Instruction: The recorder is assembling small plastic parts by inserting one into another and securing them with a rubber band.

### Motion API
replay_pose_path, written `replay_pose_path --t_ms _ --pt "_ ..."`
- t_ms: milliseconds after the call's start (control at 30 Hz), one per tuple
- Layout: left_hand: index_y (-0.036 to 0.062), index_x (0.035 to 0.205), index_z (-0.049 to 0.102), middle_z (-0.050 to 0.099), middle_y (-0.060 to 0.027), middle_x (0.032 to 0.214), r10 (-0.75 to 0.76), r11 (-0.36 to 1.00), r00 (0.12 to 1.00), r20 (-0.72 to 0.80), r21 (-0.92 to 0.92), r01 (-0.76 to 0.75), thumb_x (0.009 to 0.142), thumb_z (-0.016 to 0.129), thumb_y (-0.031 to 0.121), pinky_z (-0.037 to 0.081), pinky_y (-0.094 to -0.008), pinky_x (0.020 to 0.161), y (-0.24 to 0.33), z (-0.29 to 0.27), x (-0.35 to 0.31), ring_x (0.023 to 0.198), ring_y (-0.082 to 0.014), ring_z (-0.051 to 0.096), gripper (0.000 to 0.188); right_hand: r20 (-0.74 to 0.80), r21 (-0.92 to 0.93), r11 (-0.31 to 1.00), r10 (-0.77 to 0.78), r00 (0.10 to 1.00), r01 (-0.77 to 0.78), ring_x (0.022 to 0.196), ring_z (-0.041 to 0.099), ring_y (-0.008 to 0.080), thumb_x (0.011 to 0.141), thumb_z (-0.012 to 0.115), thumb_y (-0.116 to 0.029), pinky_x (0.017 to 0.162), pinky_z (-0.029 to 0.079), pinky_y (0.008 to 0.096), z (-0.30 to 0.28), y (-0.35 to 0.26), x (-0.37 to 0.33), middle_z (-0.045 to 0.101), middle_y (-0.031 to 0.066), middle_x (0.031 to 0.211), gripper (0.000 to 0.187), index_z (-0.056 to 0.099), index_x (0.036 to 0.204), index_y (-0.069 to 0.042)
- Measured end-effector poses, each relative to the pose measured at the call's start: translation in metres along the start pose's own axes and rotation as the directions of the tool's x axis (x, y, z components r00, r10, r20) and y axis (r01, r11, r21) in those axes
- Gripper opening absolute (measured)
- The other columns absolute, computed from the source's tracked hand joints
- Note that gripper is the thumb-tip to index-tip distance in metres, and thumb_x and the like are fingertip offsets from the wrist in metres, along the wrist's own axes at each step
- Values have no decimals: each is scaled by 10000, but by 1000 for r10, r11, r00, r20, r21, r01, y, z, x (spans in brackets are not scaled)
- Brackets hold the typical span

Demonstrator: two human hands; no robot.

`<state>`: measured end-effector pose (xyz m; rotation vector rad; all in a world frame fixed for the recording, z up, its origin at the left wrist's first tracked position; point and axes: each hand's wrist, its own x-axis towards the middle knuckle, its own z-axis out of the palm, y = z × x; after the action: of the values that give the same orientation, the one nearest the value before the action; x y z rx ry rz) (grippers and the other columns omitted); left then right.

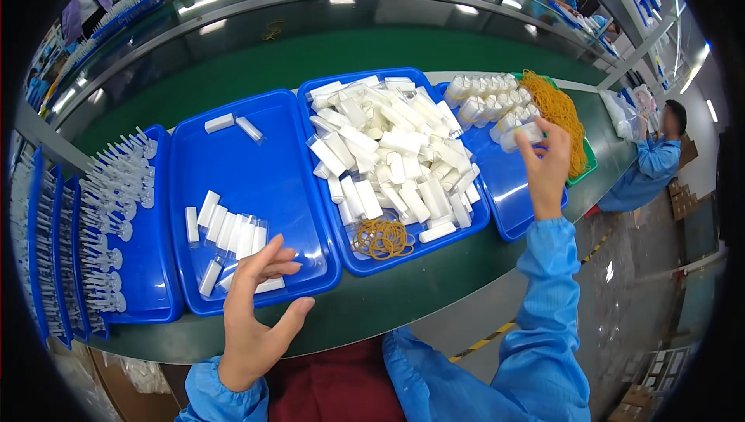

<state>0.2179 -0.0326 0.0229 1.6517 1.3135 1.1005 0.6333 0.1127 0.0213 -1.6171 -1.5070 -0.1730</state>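
Note:
My right hand (549, 162) is raised over the right blue tray (504, 204), its thumb and fingers closed on a bundle of small white blocks (520, 136) in clear plastic. Several similar bundles (490, 96) stand in rows just beyond it. Over the near edge of another blue tray (256, 135), my left hand (254, 309) is open, thumb and fingers apart, holding nothing. Close by its fingertips lie several white blocks (225, 228), some partly hidden by the hand. Between the hands, a third blue tray (353, 265) is heaped with white blocks (388, 142) and holds loose rubber bands (383, 237).
A green tray (591, 159) at the right bears a big heap of rubber bands (555, 115). Blue trays of clear plastic stemmed parts (116, 189) stand at the left. Behind runs a green conveyor belt (256, 57). A person in blue (656, 162) is at the far right.

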Motion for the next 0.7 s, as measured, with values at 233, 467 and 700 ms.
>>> replay_pose_path --t_ms 233,467,700 --pt "-9 1353 554 637 -160 1196 -9 997 999 -34 74 11 750 736 -55 480 -365 979 -1 -6 -3 1059 -244 658 632 78 -199 974 -94 993 108 921 642 292 830 796 -137 769 545 369 65 32 2 584 137 1097 407 636 1198 -71" --pt "-24 1260 607 647 -143 1132 -117 989 968 -221 66 134 786 691 -65 480 -352 966 -14 -30 -21 1027 -227 661 483 -2 -159 975 159 987 -157 888 661 290 858 723 -182 766 533 401 20 52 7 643 113 1063 281 628 1096 -67" --pt "-15 1223 642 663 -127 1067 -53 989 964 -262 123 88 783 706 -60 486 -337 939 -15 -42 -25 1006 -225 652 447 290 -274 956 189 938 -107 894 698 382 826 718 -263 810 537 437 80 121 32 724 196 927 323 665 1034 -21"
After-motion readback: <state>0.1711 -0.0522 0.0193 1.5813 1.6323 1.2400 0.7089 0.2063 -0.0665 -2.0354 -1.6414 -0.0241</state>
